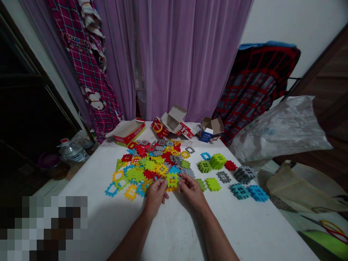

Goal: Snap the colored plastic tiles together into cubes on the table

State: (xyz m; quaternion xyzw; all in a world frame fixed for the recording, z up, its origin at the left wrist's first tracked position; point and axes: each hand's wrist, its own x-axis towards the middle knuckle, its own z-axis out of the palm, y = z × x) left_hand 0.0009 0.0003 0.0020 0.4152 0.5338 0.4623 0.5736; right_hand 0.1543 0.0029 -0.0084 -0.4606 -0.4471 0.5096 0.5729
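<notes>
A yellow-green square building piece with window-like holes is held up just above the table's near-middle area. My left hand pinches its left edge between thumb and fingers. On the opposite side, my right hand has its thumb and fingertips closed at the right edge. Behind the held piece spreads a heap of interlocking plastic pieces in red, yellow, green, blue and grey. Right of my right hand lie a flat lime piece and a darker green one, partly covered by the hand.
Sorted stacks sit at the right: lime, grey, teal and blue. Opened cardboard boxes, including a red one and a blue one, line the back of the white table. A plastic bag hangs beyond the right edge.
</notes>
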